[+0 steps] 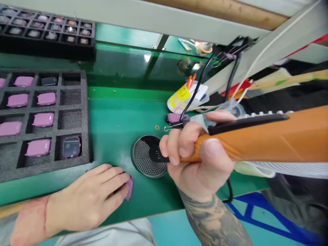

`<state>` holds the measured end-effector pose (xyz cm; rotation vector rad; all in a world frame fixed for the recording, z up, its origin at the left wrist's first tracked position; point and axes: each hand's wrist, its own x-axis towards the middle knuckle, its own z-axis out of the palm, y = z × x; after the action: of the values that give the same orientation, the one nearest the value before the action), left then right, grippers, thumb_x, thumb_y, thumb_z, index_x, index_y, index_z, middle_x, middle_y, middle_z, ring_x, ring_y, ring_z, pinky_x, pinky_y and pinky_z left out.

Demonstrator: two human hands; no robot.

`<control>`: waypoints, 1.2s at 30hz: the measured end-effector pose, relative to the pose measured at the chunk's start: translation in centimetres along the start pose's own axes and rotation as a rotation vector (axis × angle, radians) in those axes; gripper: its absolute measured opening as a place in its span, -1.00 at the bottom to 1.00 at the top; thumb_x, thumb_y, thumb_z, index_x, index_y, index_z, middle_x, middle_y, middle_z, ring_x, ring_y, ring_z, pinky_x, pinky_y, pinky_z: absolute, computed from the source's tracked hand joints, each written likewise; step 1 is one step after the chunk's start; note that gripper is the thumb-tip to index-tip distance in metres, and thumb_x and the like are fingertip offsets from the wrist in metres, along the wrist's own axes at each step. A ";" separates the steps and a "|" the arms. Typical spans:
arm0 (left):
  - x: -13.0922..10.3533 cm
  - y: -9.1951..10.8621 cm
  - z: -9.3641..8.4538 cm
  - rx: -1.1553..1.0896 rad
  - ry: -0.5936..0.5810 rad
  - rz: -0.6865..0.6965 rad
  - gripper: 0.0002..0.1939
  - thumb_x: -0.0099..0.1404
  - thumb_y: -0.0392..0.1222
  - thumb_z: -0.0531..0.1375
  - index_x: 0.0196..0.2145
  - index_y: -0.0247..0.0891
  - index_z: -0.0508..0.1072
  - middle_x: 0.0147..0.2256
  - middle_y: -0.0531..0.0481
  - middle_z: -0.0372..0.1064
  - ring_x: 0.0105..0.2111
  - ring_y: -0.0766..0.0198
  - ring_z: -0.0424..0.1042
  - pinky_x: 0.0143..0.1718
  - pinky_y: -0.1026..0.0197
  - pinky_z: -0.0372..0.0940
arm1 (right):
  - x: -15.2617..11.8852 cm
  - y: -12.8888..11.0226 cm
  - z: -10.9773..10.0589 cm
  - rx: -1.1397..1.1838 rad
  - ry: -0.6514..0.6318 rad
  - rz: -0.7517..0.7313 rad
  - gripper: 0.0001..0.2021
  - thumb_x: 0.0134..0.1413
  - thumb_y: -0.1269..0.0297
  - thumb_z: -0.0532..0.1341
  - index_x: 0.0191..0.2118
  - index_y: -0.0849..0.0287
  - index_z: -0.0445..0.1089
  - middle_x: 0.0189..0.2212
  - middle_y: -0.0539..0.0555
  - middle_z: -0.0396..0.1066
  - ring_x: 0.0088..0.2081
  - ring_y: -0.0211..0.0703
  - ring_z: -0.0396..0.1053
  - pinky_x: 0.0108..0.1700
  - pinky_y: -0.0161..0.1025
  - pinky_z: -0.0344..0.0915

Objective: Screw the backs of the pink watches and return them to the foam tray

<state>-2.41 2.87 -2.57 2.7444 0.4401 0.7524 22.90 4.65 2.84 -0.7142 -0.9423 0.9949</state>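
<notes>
My left hand (pixel 94 194) rests low over the green bench, fingers curled onto a purple watch case (pixel 130 188); most of the case is hidden under them. In my right hand (pixel 202 153) is an orange-handled tool (pixel 269 136) with a black strip along its top, its thick end running out of view at the right. A round black grille (pixel 146 157) shows beyond my right fingers; whether it is joined to the tool, I cannot tell. Left of my hands lies a grey foam tray (pixel 87 119) with purple watch cases (pixel 42 119) and a dark-faced watch (pixel 72 147).
A black compartment box (pixel 51 49) of small watch-like pieces stands at the back left. Behind my right hand are a white cup (pixel 176 102) with orange-tipped tools, another purple piece (pixel 174 118), a binder clip (pixel 173 127) and black cable (pixel 200 83). A small yellow ring (pixel 157 127) lies nearby.
</notes>
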 end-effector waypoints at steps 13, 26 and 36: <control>-0.3 -0.7 0.3 -0.162 -0.143 -0.150 -0.43 0.75 0.15 0.30 0.37 -0.39 0.46 0.23 -0.37 0.62 0.23 -0.23 0.58 0.23 -0.27 0.59 | 0.3 0.0 0.0 0.004 0.023 0.062 -0.73 0.40 0.06 0.66 0.05 -0.17 0.64 -0.47 -0.22 0.40 -0.61 -0.26 0.23 -0.47 -0.17 0.34; 2.9 -1.1 -0.3 -0.364 -0.466 -0.412 -0.02 0.48 0.50 0.48 0.59 -0.07 0.39 0.23 -0.27 0.42 0.14 -0.23 0.46 0.18 -0.42 0.54 | 0.4 1.2 -0.6 0.022 -0.061 -0.077 -0.71 0.44 0.14 0.62 0.09 -0.13 0.57 -0.44 -0.25 0.45 -0.61 -0.26 0.28 -0.52 -0.17 0.34; 1.3 -0.1 -0.8 -0.236 -0.292 -0.258 -0.20 0.66 -0.02 0.40 0.62 -0.32 0.19 0.42 -0.40 0.38 0.37 -0.27 0.42 0.34 -0.37 0.55 | 0.4 2.1 -0.4 0.013 -0.092 -0.120 -0.80 0.49 0.18 0.56 0.06 -0.07 0.59 -0.47 -0.23 0.41 -0.64 -0.30 0.24 -0.57 -0.22 0.31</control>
<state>-1.81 3.57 -1.39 2.4596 0.5837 0.3104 22.58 5.79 0.97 -0.5977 -1.0452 0.9330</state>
